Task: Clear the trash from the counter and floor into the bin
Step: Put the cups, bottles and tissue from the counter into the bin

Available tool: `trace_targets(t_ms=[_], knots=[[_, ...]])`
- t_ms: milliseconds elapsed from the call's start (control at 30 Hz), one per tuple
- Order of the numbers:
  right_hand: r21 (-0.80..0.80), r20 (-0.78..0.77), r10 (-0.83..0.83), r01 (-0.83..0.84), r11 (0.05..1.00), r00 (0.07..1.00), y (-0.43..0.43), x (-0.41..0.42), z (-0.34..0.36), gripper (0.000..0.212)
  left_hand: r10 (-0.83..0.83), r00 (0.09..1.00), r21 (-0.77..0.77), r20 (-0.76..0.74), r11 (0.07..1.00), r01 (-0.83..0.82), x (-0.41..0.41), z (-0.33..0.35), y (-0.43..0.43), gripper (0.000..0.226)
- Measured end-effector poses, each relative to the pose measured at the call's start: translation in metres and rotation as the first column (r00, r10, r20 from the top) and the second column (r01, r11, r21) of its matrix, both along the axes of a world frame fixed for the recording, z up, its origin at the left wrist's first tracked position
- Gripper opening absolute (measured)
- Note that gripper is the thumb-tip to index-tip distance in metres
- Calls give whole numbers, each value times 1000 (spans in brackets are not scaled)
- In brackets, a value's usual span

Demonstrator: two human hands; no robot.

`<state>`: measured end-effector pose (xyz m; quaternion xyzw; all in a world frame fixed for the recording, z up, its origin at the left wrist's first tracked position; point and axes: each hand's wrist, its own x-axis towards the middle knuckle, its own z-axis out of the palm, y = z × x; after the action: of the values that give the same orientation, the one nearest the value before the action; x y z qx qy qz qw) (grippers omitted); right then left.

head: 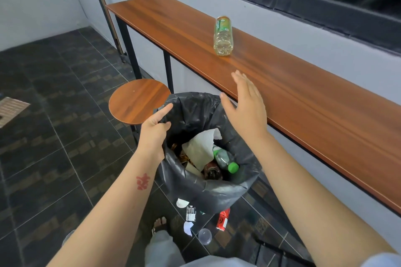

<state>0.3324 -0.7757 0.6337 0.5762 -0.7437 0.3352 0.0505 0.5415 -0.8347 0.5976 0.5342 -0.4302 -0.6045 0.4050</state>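
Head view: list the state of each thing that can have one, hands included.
left hand: gripping the bin bag rim
right hand: open, empty, above the counter edge
bin bag: held open, partly filled
bottle on counter: lying on its side
green-capped bottle: in the bag, capped
red can: lying on the floor
clear cup: on the floor

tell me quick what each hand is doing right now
Left hand: closed on the rim of the black bin bag, index finger sticking out.
Right hand: open and empty, fingers spread, above the counter edge.
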Motion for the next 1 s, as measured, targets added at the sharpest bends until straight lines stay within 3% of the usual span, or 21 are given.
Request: trace_targets(t_ms=[233, 500, 633, 1000], knots=[[63, -42, -215, 217, 974, 976, -113, -8, 15, 74, -76, 996, 26, -50, 997, 77, 15, 6, -90, 53], [178, 83, -413, 394, 902, 907, -196, -22, 17, 85, -184, 983, 2, 19, 983, 184, 32, 8, -180, 56], [116, 137, -468, 455, 883, 873, -212, -24, 15, 73, -193, 980, 10, 42, 981, 193, 41, 4, -209, 54], [-115, 244, -413, 449, 886, 877, -199, -10, 11, 62, -203, 979, -17, 28, 979, 204, 64, -13, -240, 51]])
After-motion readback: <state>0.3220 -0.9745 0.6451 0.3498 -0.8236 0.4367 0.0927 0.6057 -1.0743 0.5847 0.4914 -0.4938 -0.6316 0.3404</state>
